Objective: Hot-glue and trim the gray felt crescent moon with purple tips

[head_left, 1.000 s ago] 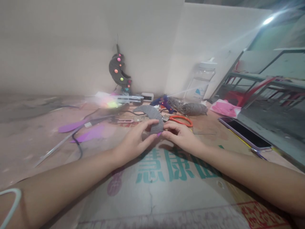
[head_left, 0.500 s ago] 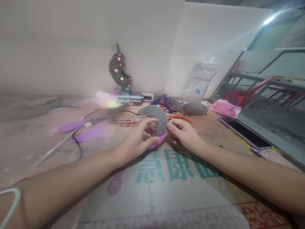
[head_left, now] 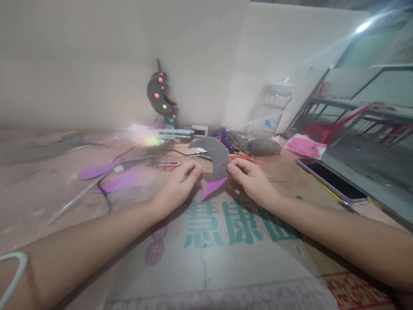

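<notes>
A crescent moon wrapped in grey yarn stands up over the cardboard, its tip pointing left. My right hand pinches its outer right edge between thumb and fingers. Below the yarn, a purple pointed end of the crescent shows without wrapping. My left hand is just left of the crescent, apart from it, thumb and fingers pressed together. Anything between those fingertips is too small to make out.
Behind the crescent lie a blue glue gun, orange-handled scissors and a grey yarn bundle. A water bottle stands by the wall, near a decorated crescent. A phone lies right, purple pieces left.
My left hand has let go of the crescent and drawn back left, its fingers closing. The crescent has risen slightly and shifted right in my right hand, showing more of its purple end.
</notes>
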Motion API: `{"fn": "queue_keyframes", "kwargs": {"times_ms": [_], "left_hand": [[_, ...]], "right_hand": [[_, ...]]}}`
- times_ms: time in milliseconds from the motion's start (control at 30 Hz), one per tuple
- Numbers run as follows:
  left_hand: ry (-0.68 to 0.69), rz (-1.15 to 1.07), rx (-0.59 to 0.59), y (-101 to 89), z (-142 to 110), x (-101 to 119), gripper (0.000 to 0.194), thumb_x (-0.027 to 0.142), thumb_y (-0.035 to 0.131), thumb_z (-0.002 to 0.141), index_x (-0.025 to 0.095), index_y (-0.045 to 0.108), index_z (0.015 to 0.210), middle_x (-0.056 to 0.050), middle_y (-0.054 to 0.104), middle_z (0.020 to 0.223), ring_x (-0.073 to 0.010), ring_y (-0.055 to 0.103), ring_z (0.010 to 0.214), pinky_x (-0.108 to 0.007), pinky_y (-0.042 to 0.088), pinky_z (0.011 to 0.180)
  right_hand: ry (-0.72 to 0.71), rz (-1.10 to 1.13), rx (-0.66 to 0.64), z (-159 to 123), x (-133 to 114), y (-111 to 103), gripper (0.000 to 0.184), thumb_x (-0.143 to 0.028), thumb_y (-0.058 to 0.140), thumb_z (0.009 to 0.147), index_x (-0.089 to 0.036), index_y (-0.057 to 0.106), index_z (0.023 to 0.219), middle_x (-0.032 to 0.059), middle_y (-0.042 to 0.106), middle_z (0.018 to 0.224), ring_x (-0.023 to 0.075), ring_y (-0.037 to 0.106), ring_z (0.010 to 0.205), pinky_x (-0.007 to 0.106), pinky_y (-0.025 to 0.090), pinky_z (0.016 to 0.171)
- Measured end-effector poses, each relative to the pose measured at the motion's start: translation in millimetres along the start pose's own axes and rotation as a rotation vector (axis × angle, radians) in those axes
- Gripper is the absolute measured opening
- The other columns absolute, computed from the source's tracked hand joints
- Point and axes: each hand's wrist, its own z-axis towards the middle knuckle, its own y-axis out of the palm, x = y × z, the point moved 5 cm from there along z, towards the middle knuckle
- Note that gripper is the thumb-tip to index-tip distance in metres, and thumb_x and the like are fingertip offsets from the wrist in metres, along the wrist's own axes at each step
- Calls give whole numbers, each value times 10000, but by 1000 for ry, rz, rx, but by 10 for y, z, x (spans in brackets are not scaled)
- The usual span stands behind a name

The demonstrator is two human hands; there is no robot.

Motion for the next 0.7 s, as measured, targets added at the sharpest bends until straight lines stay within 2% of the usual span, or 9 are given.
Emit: {"fn": "queue_keyframes", "kwargs": {"times_ms": [100,167,267,400,567,700], "left_hand": [[-21,-53,126,-80,25,-71,370,447,370,971,203,488,718,4,531,712,-149,528,707,-251,441,665],[-36,-72,132,-91,39,-106,410,467,359,971,203,462,674,11,517,674,-143,513,668,-246,427,640],[-47,-57,86,-66,47,-111,388,480,431,944,195,510,693,10,552,672,-146,532,663,-249,426,627],[-57,3,20,-14,42,-61,221,386,570,881,181,629,824,-6,656,761,-156,593,713,-261,457,670],[-11,28,-84,53,13,0,343,451,506,915,176,706,870,-33,710,823,-183,652,783,-284,497,725],[27,88,-126,80,-14,28,284,460,660,815,196,724,897,-28,717,915,-181,656,814,-281,492,741]], "right_hand": [[-21,-8,21,4,13,-21,389,-569,585,858,-201,513,758,-56,424,611,95,368,511,240,316,492],[-39,-37,42,12,19,-43,390,-568,575,867,-196,526,763,-50,435,620,98,373,530,240,322,507],[-56,-81,65,26,21,-65,386,-558,560,880,-190,544,767,-38,455,636,105,389,554,241,332,525],[-75,-119,78,39,8,-74,361,-532,550,892,-190,557,778,-11,507,690,124,441,615,247,361,556],[-89,-160,95,31,-24,-80,329,-488,539,907,-185,561,782,6,534,727,136,466,661,250,373,581],[-95,-185,83,13,-57,-62,305,-462,534,908,-185,561,784,8,541,730,141,482,676,250,384,593]]}}
